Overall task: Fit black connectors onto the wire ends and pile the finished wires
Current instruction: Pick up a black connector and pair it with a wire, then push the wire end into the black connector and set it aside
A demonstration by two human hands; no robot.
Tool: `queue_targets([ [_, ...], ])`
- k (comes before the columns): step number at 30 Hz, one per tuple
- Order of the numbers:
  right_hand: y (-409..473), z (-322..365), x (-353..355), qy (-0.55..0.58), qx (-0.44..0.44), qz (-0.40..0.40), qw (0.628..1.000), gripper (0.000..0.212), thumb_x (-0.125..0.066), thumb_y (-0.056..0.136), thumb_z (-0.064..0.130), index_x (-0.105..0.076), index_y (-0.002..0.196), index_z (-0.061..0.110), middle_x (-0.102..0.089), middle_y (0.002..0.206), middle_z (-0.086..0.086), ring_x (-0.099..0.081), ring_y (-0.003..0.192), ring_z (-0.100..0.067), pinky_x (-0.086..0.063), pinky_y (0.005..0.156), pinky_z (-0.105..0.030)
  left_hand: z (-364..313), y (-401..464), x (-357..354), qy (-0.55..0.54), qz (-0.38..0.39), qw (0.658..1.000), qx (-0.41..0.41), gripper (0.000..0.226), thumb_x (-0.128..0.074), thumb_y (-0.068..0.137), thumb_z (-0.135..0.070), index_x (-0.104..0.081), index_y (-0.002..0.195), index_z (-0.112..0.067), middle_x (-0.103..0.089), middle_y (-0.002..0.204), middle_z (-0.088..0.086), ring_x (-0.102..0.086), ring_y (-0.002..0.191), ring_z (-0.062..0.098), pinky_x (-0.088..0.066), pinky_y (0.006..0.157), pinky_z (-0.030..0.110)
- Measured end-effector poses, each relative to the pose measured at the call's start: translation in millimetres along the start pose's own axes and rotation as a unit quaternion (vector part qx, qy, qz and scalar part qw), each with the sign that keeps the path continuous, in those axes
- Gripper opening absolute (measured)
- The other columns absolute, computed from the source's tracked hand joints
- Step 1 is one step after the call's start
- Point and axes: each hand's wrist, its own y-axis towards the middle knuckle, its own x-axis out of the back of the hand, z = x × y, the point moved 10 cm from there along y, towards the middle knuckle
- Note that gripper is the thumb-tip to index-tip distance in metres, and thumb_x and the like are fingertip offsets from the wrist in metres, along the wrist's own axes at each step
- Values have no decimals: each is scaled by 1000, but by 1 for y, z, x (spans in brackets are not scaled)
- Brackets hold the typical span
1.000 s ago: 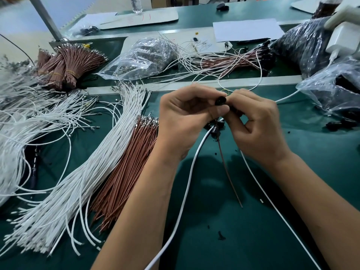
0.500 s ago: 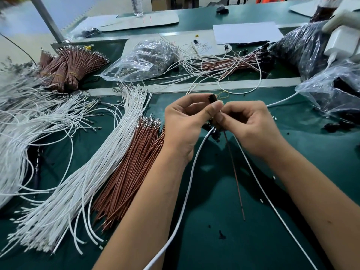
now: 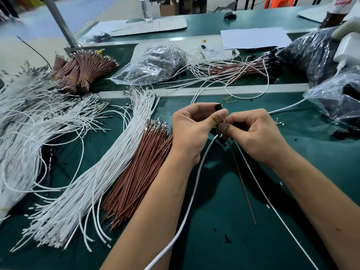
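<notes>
My left hand (image 3: 191, 131) pinches a small black connector (image 3: 218, 107) between thumb and forefinger above the green table. My right hand (image 3: 253, 135) meets it from the right, its thumb and fingers pinching thin wire ends at the connector. A brown wire (image 3: 242, 182) and a thin white wire (image 3: 272, 207) trail from the hands toward me. More black pieces show under the hands, partly hidden. Loose white wires (image 3: 93, 182) and brown wires (image 3: 140, 172) lie in bundles to the left. A pile of wires with black connectors (image 3: 239, 69) lies at the back.
A thick white cable (image 3: 187, 211) runs under the hands to a charger (image 3: 348, 49) at right. Plastic bags of parts sit at back centre (image 3: 155, 65) and right (image 3: 337, 98). Tied brown wire bunches (image 3: 81, 69) stand back left. Papers and a metal post are farther back.
Both hands have come a little nearer and lower over the table. The right hand's fingers have slid closer to the connector held by the left hand.
</notes>
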Motion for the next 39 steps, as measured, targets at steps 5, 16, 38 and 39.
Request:
queue_targets([
  [5, 16, 15, -11, -69, 11, 5, 998, 35, -68, 100, 30, -73, 74, 7, -64, 62, -15, -53, 54, -22, -45, 55, -46, -10, 10, 28, 41, -61, 997, -8, 10, -80, 83, -2, -74, 90, -6, -75, 81, 8, -71, 72, 18, -59, 70, 30],
  [16, 204, 115, -153, -338, 172, 144, 914, 34, -47, 98, -2, -77, 112, 6, -76, 110, -10, -69, 98, -22, -54, 92, -31, -25, 6, 127, -5, -365, 928, -71, 6, -77, 88, -8, -71, 86, -11, -69, 62, -5, -66, 59, 14, -51, 62, 30],
  [38, 263, 21, -185, -605, 93, 244, 752, 19, -52, 96, 13, -47, 78, 15, -52, 93, -5, -54, 79, -21, -50, 77, -36, -18, 7, 131, -25, -369, 928, -42, 8, -77, 87, -9, -71, 92, -10, -73, 73, -2, -69, 60, 13, -55, 64, 28],
  [39, 262, 19, -183, -602, 86, 250, 754, 15, -52, 95, 13, -49, 81, 14, -53, 92, -5, -55, 83, -23, -49, 78, -36, -18, 7, 131, -25, -371, 928, -41, 8, -77, 87, -8, -71, 92, -10, -72, 73, -2, -69, 60, 13, -55, 65, 28],
])
